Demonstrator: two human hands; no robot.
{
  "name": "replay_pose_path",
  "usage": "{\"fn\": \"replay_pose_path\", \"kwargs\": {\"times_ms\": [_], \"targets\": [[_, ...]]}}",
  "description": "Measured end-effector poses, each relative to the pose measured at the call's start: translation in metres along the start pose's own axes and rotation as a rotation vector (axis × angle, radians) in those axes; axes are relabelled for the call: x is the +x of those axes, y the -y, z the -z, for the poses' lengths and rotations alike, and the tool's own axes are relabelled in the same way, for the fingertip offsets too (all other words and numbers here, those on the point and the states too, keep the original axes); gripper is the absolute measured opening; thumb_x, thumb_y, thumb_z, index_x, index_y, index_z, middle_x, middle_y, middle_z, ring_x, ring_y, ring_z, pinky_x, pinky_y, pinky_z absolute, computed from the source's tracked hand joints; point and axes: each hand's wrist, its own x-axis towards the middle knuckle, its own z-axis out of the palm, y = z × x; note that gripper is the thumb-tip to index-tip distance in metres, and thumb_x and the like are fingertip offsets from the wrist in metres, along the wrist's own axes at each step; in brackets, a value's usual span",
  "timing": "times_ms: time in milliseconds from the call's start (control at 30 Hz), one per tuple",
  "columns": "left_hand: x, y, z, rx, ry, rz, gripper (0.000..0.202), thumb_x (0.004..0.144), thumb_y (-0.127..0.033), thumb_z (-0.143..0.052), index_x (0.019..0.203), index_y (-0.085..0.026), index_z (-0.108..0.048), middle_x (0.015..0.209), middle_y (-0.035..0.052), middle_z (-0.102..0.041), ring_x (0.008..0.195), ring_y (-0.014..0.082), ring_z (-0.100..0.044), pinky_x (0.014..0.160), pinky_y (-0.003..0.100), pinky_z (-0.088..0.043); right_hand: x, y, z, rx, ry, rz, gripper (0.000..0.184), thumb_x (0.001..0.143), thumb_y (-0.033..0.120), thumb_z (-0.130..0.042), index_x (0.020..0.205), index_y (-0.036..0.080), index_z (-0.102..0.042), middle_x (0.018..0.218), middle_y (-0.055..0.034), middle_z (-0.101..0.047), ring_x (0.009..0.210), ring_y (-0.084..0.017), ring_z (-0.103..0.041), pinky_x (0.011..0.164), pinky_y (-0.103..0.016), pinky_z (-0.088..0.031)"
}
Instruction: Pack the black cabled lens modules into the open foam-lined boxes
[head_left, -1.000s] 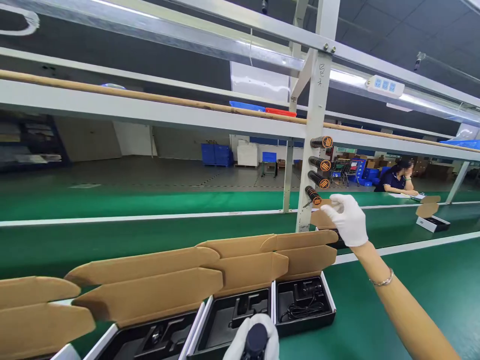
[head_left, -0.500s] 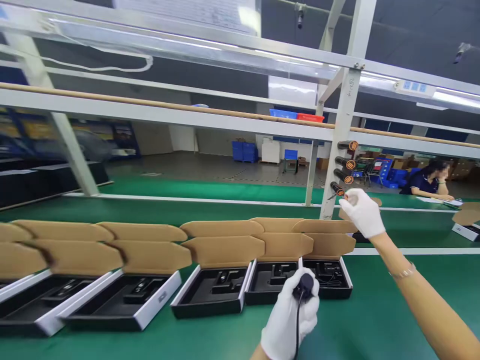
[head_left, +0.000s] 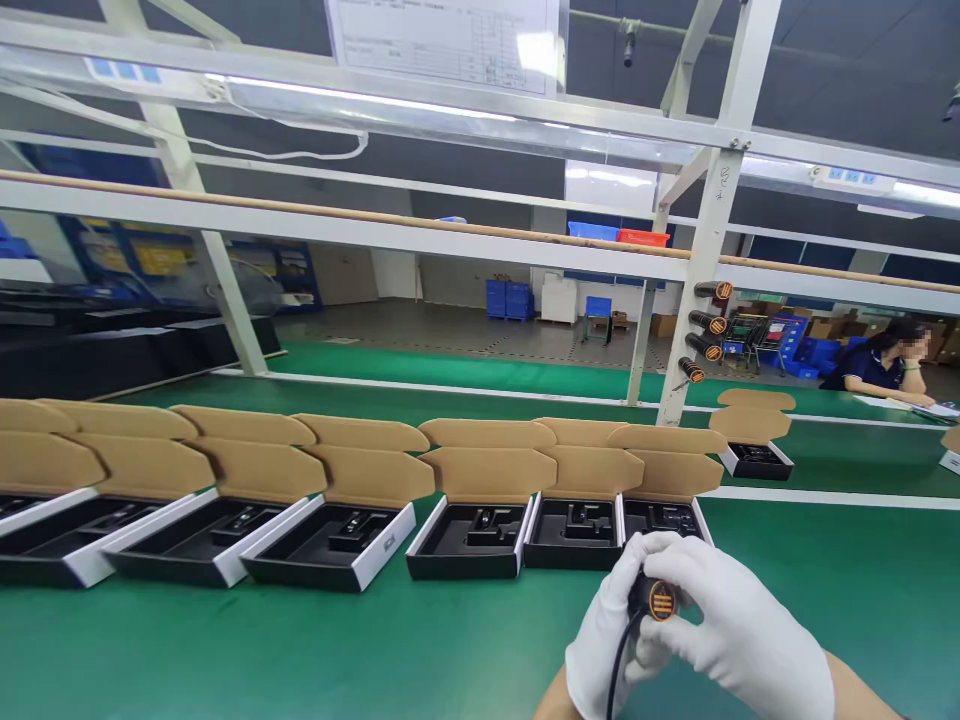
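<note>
Both my hands wear white gloves and meet low in the head view. My left hand is closed around a small black device with a black cable hanging from it. On the device's near side shows a round orange-striped label. My right hand has its thumb and fingers curved around the label's edges, at the device. Whether the label is stuck down, I cannot tell. Just behind my hands stands an open box with a black insert, partly hidden by the gloves.
Several more open boxes with black inserts, such as this one, stand in a row to the left on the green bench. Black cylinders with orange-striped ends stick out from a white post. A person sits far right.
My right hand has come down from the lowest cylinder on the post to the device in my left hand. An orange-striped round face now shows there. The view has shifted left.
</note>
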Motion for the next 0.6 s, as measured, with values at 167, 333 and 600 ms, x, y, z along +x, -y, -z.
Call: {"fn": "replay_pose_path", "kwargs": {"times_ms": [167, 333, 600], "targets": [[-0.017, -0.011, -0.01, 0.443, -0.132, -0.106, 0.058, 0.09, -0.06, -0.043, 0.137, -0.026, -0.044, 0.139, 0.0057, -0.049, 0.121, 0.0236, -0.048, 0.104, 0.033, -0.035, 0.001, 0.004, 0.007, -0.224, -0.01, 0.071, 0.035, 0.068, 0.018, -0.072, 0.1, 0.027, -0.066, 0.092, -0.002, -0.068, 0.081, -0.022, -0.058, 0.077, -0.039, -0.051], [-0.022, -0.022, -0.02, 0.372, -0.173, -0.161, 0.056, 0.092, -0.06, -0.037, 0.138, -0.028, -0.042, 0.148, 0.0026, -0.039, 0.139, 0.0214, -0.028, 0.117, 0.034, -0.018, -0.001, 0.01, 0.008, -0.162, -0.189, 0.167, 0.044, 0.069, 0.011, -0.065, 0.11, 0.027, -0.059, 0.102, -0.0024, -0.067, 0.088, -0.02, -0.061, 0.08, -0.035, -0.052], [-0.02, -0.025, -0.021, -0.012, 0.147, -0.156, 0.026, 0.091, -0.035, -0.054, 0.11, -0.019, -0.064, 0.109, 0.0076, -0.062, 0.093, 0.0176, -0.056, 0.085, 0.03, -0.046, -0.009, 0.018, 0.016, -0.098, -0.318, 0.22, 0.052, 0.07, 0.012, -0.064, 0.117, 0.032, -0.054, 0.106, -0.0023, -0.066, 0.094, -0.018, -0.065, 0.078, -0.029, -0.057]]}}
